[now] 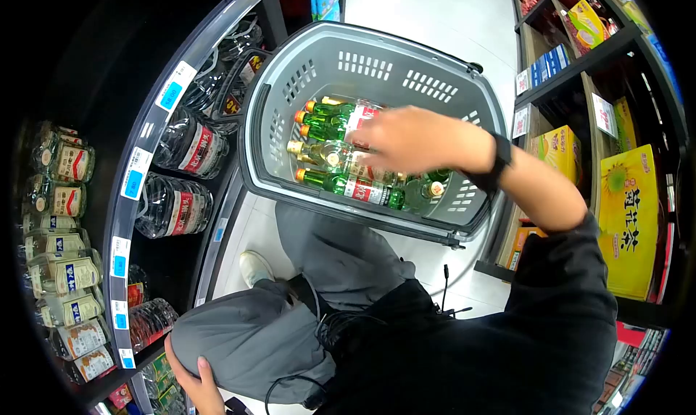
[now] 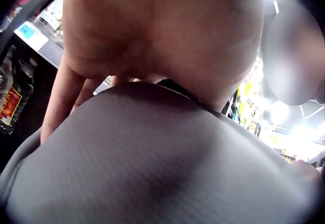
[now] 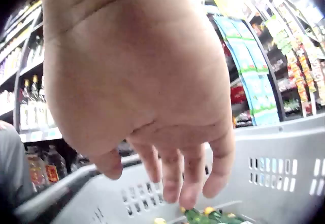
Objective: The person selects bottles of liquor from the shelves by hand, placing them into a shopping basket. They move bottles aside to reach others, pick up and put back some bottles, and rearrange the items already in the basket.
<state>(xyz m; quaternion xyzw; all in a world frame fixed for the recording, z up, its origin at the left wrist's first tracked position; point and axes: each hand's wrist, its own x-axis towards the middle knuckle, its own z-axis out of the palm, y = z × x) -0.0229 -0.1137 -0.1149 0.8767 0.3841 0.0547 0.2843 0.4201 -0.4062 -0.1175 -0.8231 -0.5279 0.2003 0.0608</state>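
My right hand (image 1: pixel 409 139) hangs over a grey shopping basket (image 1: pixel 388 45), above the bottles inside. In the right wrist view its fingers (image 3: pixel 193 175) hang loosely downward, with nothing between them, over green bottle necks. Several green glass bottles (image 1: pixel 322 119) with orange caps and red-and-white labels lie side by side in the basket, along with a clear bottle (image 1: pixel 315 152). The hand covers part of them in the head view. My left hand (image 1: pixel 199 386) rests on the knee of my grey trousers (image 1: pixel 250 335), its fingers draped over the cloth.
To the left, a shelf holds big clear jugs (image 1: pixel 190 147) with red labels, behind a rail of price tags (image 1: pixel 134 174). Small bottles (image 1: pixel 65 274) fill another shelf farther left. Shelves on the right carry yellow boxes (image 1: pixel 627 226). Black cables (image 1: pixel 348 324) lie over my lap.
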